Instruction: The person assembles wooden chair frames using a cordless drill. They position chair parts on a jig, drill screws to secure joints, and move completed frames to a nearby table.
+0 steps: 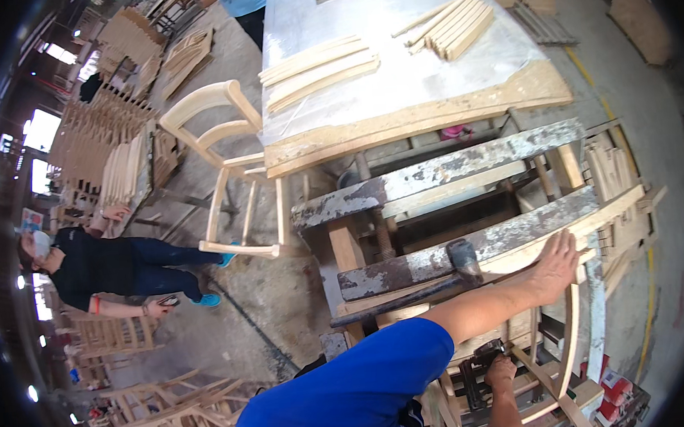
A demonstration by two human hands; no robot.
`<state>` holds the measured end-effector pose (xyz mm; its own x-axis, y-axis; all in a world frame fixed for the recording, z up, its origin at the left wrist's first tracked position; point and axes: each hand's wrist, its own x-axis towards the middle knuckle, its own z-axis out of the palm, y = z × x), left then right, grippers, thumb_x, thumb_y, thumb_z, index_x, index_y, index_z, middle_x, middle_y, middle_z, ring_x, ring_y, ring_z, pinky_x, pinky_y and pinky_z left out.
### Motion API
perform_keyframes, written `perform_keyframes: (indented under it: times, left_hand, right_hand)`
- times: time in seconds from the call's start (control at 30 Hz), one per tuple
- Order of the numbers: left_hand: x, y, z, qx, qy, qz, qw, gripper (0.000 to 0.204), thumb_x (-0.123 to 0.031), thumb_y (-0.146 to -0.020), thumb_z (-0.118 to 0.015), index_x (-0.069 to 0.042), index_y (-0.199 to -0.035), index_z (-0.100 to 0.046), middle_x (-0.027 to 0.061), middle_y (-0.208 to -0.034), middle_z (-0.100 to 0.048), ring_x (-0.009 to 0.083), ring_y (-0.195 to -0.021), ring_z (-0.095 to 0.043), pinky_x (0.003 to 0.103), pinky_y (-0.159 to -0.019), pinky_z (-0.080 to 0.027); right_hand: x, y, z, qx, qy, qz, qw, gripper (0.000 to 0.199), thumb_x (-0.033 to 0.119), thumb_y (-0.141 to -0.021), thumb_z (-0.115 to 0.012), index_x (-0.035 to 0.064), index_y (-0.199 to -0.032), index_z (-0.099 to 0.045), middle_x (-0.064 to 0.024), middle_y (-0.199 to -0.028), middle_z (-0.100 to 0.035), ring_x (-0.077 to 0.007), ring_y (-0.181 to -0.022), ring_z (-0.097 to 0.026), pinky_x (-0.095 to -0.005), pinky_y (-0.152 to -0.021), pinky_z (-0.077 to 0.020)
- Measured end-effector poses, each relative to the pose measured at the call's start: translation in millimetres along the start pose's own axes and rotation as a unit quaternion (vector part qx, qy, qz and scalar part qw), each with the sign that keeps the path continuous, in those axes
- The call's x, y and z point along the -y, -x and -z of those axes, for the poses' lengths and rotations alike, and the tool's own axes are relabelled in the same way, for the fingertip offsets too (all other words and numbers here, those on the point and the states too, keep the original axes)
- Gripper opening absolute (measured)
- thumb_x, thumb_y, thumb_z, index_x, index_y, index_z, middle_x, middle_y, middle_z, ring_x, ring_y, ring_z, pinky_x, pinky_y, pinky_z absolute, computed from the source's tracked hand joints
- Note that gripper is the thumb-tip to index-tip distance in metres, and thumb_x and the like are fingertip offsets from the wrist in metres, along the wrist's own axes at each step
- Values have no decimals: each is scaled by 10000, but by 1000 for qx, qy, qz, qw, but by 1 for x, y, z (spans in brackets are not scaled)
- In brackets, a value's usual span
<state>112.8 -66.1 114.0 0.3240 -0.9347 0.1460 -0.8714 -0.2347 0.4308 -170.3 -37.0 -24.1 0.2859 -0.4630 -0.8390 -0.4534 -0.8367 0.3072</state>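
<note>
My left hand (pixel 555 269) reaches across from a blue sleeve and holds a long, pale curved wooden chair piece (pixel 608 209), its fingers bent over the wood. This piece lies along the front of a worn metal clamp bench (pixel 515 233). Lower down, my right hand (pixel 500 370) is closed around a black hand tool (pixel 473 381) that looks like a nail gun. Around it is a wooden chair frame (pixel 572 332) with curved legs and crossing rails. The lower part of this frame is partly cut off by the picture's edge.
A dark clamp handle (pixel 462 259) sticks up near my left forearm. Beyond stands a table (pixel 422 107) with stacked wooden strips (pixel 456 26). A finished-looking chair frame (pixel 226 170) stands left of it, near a masked person (pixel 110 263). Red containers (pixel 615 392) sit lower right.
</note>
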Motion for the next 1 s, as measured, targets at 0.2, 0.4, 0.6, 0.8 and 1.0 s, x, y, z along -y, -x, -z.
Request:
perform_keyframes:
  times: [0.2,0.4,0.6,0.8,1.0]
  left_hand:
    - [1,5,12,-71,13,-12,997,652,-232,-870,-605,94,-1427,-513,312,-1511,-458,460,-1474,-349,580,-1226,-224]
    - [-2,47,17,-132,39,-80,987,454,-136,-922,-533,81,-1315,-594,317,-1449,-510,435,-1446,-396,530,-1238,-268]
    - [-54,155,-3,185,113,-129,968,559,-452,-949,-635,-28,-1311,-659,239,-1354,-640,403,-1351,-527,495,-1165,-373]
    - [-93,261,15,454,-9,-136,880,695,-596,-1029,-374,-16,-1217,-708,298,-1192,-697,439,-1168,-651,501,-1049,-470]
    - [-104,289,36,410,-27,-122,903,674,-540,-1057,-333,-2,-1235,-697,311,-1165,-700,449,-1174,-645,503,-1060,-454]
  right_hand:
    - [-13,131,45,-217,-304,-181,910,629,120,-771,-741,-62,-1347,-564,-284,-1152,-708,-425,-1147,-675,-475,-971,-547]
    - [-7,299,60,-233,-754,-30,613,524,1,-799,-720,-28,-1306,-590,-123,-1013,-710,-196,-859,-698,-360,-739,-575]
    - [46,433,2,-219,-775,7,593,487,89,-869,-757,-4,-1304,-558,-145,-1005,-697,-229,-809,-701,-370,-763,-564]
    - [110,524,-100,-256,-726,-77,634,502,231,-821,-774,26,-1250,-614,-220,-1070,-707,-371,-995,-692,-432,-884,-529]
    - [95,624,-152,-212,-656,-216,691,410,277,-803,-753,109,-1172,-687,-200,-1058,-728,-409,-1017,-693,-479,-860,-551]
